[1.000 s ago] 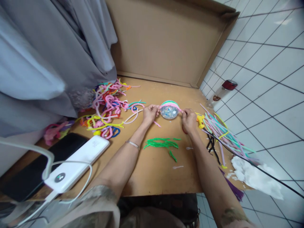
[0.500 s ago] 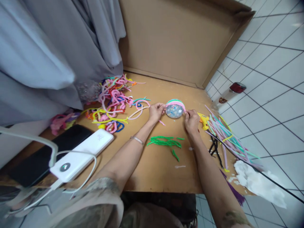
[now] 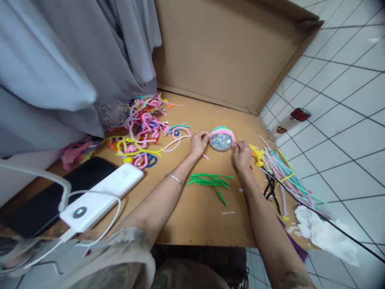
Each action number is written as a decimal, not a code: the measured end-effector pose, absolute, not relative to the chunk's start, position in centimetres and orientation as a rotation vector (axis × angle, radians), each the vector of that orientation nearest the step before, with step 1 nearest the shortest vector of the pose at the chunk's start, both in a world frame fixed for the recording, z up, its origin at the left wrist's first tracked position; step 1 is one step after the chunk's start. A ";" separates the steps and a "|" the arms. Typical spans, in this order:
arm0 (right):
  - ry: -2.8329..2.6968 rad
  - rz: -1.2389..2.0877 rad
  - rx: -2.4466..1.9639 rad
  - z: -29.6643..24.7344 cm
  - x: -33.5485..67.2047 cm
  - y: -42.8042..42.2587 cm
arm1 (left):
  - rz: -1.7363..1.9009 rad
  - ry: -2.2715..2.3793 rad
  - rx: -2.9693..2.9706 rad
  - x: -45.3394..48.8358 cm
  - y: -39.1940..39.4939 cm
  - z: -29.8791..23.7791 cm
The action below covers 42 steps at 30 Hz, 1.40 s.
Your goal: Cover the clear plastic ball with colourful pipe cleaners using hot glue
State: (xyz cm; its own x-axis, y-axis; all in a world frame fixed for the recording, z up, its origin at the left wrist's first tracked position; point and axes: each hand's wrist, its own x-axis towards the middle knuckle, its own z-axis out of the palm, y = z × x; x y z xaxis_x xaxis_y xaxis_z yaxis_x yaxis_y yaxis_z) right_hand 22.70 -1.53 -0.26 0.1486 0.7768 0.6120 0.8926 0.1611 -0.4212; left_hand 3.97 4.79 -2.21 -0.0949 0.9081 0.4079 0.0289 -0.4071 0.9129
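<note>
A round, clear, shiny piece (image 3: 221, 142) with bits of blue and white in it lies at the middle of the table. Along its far edge curve a pink pipe cleaner (image 3: 223, 131) and a green one. My left hand (image 3: 199, 142) pinches the pink pipe cleaner at the left side of the round piece. On the right side, my right hand (image 3: 242, 154) pinches its other end, thumb and finger closed. Just nearer to me lie short green pipe cleaner pieces (image 3: 207, 180). A yellow glue gun (image 3: 257, 155) rests right beside my right hand.
Tangled coloured pipe cleaners (image 3: 147, 124) are heaped at the left, near a white power bank (image 3: 104, 196) with its cable and a black slab (image 3: 57, 196). Straight pipe cleaners (image 3: 288, 176), a clear bottle (image 3: 285, 124) and white fluff (image 3: 325, 233) line the right. Cardboard (image 3: 216, 52) stands behind.
The view has shifted very slightly. Both hands keep their pinch on the pink pipe cleaner at the round piece, almost unmoved.
</note>
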 end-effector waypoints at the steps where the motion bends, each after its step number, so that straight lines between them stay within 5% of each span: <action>1: -1.628 -0.150 -1.616 -0.2 22.8 -1.5 | 1.568 1.036 1.450 4.0 4.9 -2.3; 11: -1.446 0.114 -1.558 -0.4 23.4 -1.1 | 1.443 0.922 1.330 3.6 5.4 -3.0; 32: -1.599 -0.276 -1.712 -0.1 22.3 -2.6 | 1.567 1.023 1.604 2.9 3.5 -2.5; 42: -1.540 -0.404 -1.653 0.0 22.0 -3.1 | 1.558 0.765 1.186 2.8 3.7 -1.8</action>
